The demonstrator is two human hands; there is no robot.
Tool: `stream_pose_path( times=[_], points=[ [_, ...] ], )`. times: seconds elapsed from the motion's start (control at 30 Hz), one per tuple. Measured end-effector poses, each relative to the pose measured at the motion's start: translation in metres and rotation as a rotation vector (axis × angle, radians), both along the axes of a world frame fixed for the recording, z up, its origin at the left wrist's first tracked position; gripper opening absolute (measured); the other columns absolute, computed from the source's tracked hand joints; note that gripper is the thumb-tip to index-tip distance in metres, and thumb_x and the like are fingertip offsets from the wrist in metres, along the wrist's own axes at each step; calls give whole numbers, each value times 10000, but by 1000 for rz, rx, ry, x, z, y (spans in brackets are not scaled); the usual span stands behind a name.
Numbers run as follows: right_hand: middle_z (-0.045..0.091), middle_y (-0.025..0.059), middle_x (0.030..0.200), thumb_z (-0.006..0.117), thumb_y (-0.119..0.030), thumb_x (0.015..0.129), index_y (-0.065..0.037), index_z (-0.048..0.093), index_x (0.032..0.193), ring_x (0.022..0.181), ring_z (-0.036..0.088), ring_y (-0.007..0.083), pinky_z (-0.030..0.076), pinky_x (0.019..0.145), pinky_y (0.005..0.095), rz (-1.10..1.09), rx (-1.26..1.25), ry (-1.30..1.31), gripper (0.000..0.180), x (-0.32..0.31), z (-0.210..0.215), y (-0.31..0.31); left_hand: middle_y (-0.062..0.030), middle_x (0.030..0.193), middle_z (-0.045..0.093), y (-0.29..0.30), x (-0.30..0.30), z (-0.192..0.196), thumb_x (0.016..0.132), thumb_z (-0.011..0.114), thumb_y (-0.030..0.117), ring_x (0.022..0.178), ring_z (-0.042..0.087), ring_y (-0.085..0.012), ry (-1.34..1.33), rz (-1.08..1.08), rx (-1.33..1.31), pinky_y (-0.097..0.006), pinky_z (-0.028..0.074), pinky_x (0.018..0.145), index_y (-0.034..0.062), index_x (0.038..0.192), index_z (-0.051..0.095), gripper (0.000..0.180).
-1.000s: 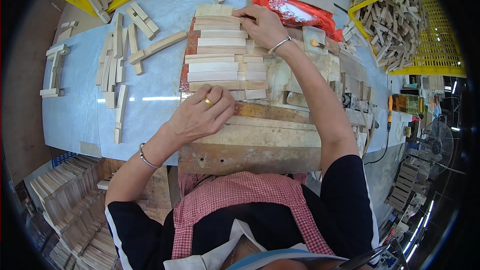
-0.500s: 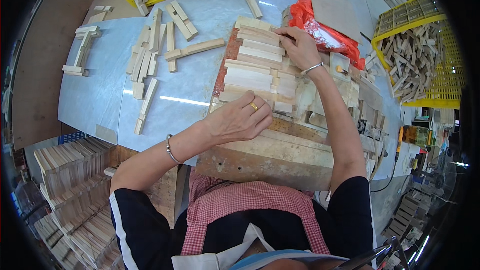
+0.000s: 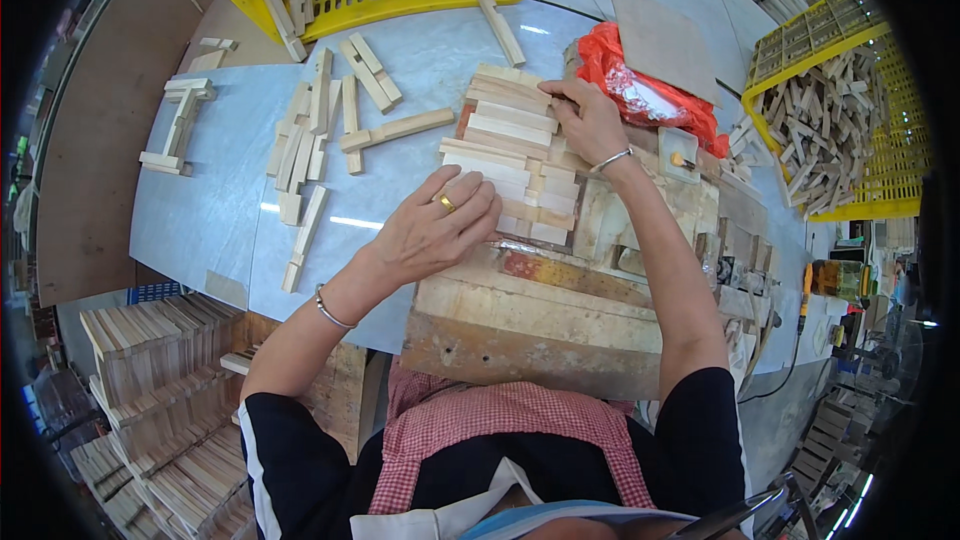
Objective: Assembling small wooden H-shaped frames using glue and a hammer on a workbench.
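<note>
A row of pale notched wooden strips (image 3: 510, 128) lies side by side on a worn wooden work board (image 3: 540, 315), their ends uneven. My left hand (image 3: 440, 220), ringed, rests with bent, parted fingers against the left ends of the nearer strips. Part of those ends is hidden beneath it. At the far right ends of the row, my right hand (image 3: 588, 122) touches the wood with its index finger and thumb apart, the other fingers curled. Neither hand visibly lifts a strip.
Loose notched sticks (image 3: 305, 130) lie on the grey table (image 3: 215, 205) to the left. Yellow crates (image 3: 430, 2) of sticks stand at the far side and right. A red plastic bag (image 3: 600, 60), a small tray with a brush (image 3: 680, 158) and stacked wood (image 3: 165, 340) surround the board.
My left hand has shifted left and slightly farther, from above the near strips to their left ends, and its fingers have spread. The right hand stays at the far right ends.
</note>
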State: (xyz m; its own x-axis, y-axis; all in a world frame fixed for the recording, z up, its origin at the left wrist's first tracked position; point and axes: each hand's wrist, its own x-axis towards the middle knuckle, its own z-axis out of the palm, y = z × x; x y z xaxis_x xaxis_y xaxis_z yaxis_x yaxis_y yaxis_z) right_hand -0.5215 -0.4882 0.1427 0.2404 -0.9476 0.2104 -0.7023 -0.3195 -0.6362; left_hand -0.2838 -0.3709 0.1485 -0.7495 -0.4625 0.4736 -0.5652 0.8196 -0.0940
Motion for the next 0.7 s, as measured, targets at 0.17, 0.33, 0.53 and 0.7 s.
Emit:
stream_pose_path(
  times=[0.17, 0.33, 0.53, 0.7],
  points=[
    [653, 141, 967, 554, -143, 887, -44, 639, 1119, 927, 601, 245, 467, 810, 312, 11, -92, 112, 266, -7, -1, 3, -138, 1261, 521, -7, -4, 4, 832, 636, 306, 1222, 464, -290, 159, -95, 257, -434, 345, 1060, -1, 1189, 530, 483],
    [620, 157, 1141, 535, -238, 930, -37, 600, 1185, 1071, 579, 254, 431, 938, 338, -124, -150, -235, 331, -15, -3, 31, -196, 1495, 246, -43, 1, 1, 916, 490, 472, 1394, 225, -333, 671, 149, 685, -403, 190, 1141, -20, 1416, 275, 734],
    [572, 134, 1263, 464, -310, 991, -32, 517, 1303, 1171, 517, 193, 363, 1002, 287, -216, 14, -497, 421, -11, -13, 44, -215, 1547, 22, -83, -11, -30, 952, 240, 612, 1444, 20, -294, 962, 152, 1166, -326, 48, 1166, -54, 1463, 34, 865],
    [496, 148, 1351, 425, -322, 1004, -16, 443, 1358, 1262, 442, 221, 302, 1061, 303, -197, -60, -398, 468, -2, -28, 42, -222, 1545, 17, -80, -21, -24, 947, 210, 627, 1444, 8, -290, 855, 128, 1160, -328, 29, 1167, -67, 1457, 9, 884]
  ],
)
